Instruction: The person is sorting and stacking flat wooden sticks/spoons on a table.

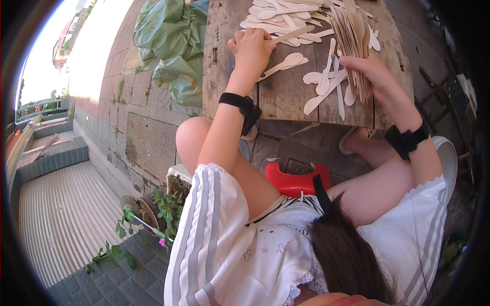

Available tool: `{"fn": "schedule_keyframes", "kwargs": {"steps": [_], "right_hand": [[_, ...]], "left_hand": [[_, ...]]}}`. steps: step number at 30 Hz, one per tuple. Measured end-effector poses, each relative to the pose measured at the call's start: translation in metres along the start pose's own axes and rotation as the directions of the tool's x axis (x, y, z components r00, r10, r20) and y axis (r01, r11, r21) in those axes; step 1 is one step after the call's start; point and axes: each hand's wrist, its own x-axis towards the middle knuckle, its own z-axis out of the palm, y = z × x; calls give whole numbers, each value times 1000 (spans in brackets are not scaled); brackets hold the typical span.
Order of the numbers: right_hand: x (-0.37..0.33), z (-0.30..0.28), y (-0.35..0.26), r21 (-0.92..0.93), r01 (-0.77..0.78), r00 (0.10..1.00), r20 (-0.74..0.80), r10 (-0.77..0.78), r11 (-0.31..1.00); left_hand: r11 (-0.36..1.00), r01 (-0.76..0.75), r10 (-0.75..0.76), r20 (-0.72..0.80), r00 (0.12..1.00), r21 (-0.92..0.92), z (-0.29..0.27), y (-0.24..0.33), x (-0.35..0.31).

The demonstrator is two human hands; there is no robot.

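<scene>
My right hand [375, 71] is wrapped round a thick bundle of wooden spoons [352, 43], held upright at the right side of the table. My left hand [252, 51] is closed at the table's left part, fingers curled over the end of a flat wooden cutlery piece [295, 34] that points away to the right. Its fingertips are partly hidden. A large loose pile of wooden cutlery [278, 14] lies beyond my left hand. Between my hands are a wooden spoon [291, 61] and several scattered pieces [326, 79] near the front edge.
The worn plank table [286, 104] stands in front of my knees. Green plastic sacks [171, 51] lie on the paving left of it. A red plastic stool [288, 181] is between my legs. Potted plants [166, 209] stand by my left side.
</scene>
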Motion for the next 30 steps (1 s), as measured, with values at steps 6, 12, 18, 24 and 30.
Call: {"fn": "schedule_keyframes", "kwargs": {"steps": [6,12,18,24,30], "right_hand": [[-3,-2,-15,-186,163,975,-117,-187,969],[0,-3,-24,-367,62,972,232,27,928],[-6,-6,-20,77,-295,897,366,248,952],[-11,14,-7,89,-266,939,247,237,960],[-1,10,-1,116,-270,940,249,235,956]], "left_hand": [[789,-272,465,247,850,-551,-33,33,2],[618,-244,425,58,903,-747,-38,56,5],[678,-526,542,-134,830,-514,-48,53,5],[756,-486,455,-181,872,-439,-28,42,14],[986,-157,166,-192,967,59,18,-7,6]]}}
